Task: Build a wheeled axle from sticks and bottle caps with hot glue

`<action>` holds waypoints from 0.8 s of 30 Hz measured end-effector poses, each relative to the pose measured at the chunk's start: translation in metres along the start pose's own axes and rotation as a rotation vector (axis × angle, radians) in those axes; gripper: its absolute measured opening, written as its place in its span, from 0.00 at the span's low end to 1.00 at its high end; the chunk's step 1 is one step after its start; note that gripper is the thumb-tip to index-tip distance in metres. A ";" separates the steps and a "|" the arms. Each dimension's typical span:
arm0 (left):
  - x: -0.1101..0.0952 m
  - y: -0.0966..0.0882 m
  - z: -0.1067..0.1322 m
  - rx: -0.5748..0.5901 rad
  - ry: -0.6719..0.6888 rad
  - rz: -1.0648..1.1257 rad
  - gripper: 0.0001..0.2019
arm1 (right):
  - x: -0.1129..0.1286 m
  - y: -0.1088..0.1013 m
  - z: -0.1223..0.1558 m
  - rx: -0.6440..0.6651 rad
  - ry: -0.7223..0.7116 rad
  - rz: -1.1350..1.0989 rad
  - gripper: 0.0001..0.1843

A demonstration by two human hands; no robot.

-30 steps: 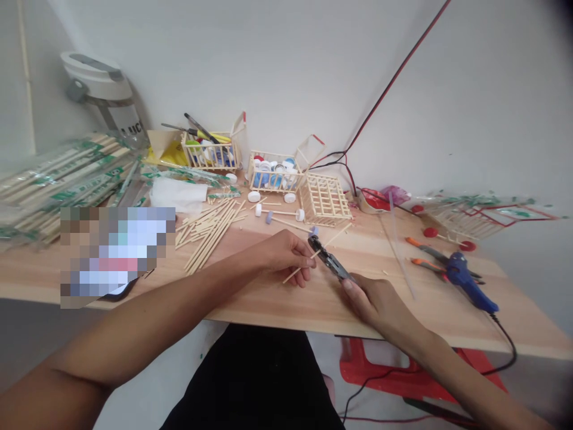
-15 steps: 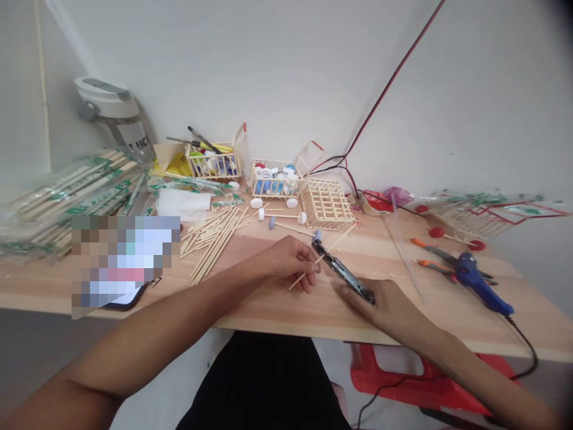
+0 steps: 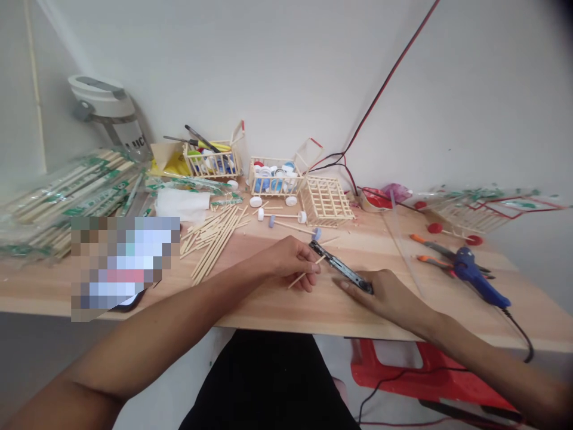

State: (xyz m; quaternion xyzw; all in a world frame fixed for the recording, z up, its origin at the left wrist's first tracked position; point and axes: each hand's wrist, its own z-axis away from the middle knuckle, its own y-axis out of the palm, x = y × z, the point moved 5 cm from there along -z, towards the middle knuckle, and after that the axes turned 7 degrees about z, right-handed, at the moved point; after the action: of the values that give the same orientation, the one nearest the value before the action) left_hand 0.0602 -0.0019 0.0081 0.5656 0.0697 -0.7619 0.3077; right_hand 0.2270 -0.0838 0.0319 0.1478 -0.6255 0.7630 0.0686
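Black pliers (image 3: pixel 340 268) — lower and flatter now, under the right hand (image 3: pixel 385 294)

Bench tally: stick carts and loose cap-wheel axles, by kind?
Stick carts: 2
White-capped axles: 1
Blue-capped axles: 1
Total: 4

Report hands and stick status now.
Left hand: holding wooden stick. Right hand: holding black pliers across it. Blue cap wheel just beyond pliers' tip.
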 end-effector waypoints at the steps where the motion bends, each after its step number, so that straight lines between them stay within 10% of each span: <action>1: -0.002 -0.001 0.002 0.006 -0.002 -0.034 0.09 | -0.001 -0.001 0.001 -0.005 -0.001 0.004 0.23; 10: -0.038 -0.029 0.009 -0.495 0.475 -0.566 0.09 | -0.045 -0.014 0.002 -0.526 0.255 -0.415 0.28; 18: -0.050 0.023 -0.035 -0.436 0.490 -1.107 0.12 | -0.076 -0.045 -0.060 -1.091 0.081 -1.145 0.21; 24: -0.044 0.045 -0.083 -0.386 0.382 -1.247 0.02 | -0.097 -0.039 -0.060 -1.160 0.081 -1.423 0.20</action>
State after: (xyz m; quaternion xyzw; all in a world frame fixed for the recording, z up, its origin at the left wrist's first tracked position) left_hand 0.1605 0.0168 0.0301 0.4791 0.5707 -0.6575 -0.1114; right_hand 0.3212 -0.0095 0.0278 0.4135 -0.6690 0.1118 0.6074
